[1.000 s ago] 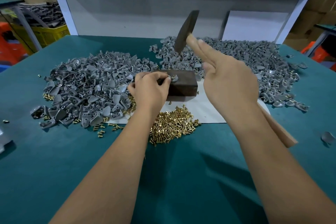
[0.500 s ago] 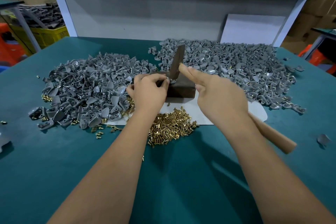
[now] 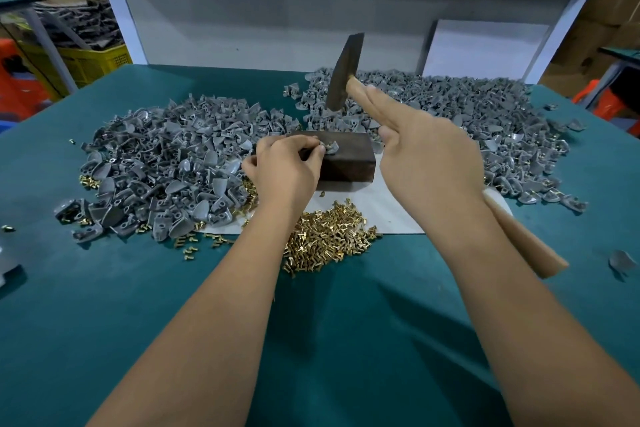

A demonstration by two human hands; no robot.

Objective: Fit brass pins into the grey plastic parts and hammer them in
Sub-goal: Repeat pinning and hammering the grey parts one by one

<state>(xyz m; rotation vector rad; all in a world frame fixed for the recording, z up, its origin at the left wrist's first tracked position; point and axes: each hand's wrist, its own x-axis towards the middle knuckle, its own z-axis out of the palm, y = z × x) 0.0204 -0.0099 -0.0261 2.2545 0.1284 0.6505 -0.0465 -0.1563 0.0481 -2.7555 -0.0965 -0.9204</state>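
The hammer [image 3: 341, 74] has been raised again by the right hand [image 3: 427, 156]: 0.5 s ago its head was down on the part [image 3: 330, 148] at the block [image 3: 349, 159], and it is now held up in the upper middle of the frame, above the block and apart from it, much as 1.0 s ago.

Small factory assembly workshop for sure; teal-matted bench [image 3: 104, 305] buried in heaps of grey moulded plastic parts [image 3: 162, 163]; loose brass pins [image 3: 325, 236]; yellow plastic crate [image 3: 93, 62] and cardboard boxes [image 3: 609, 7] behind
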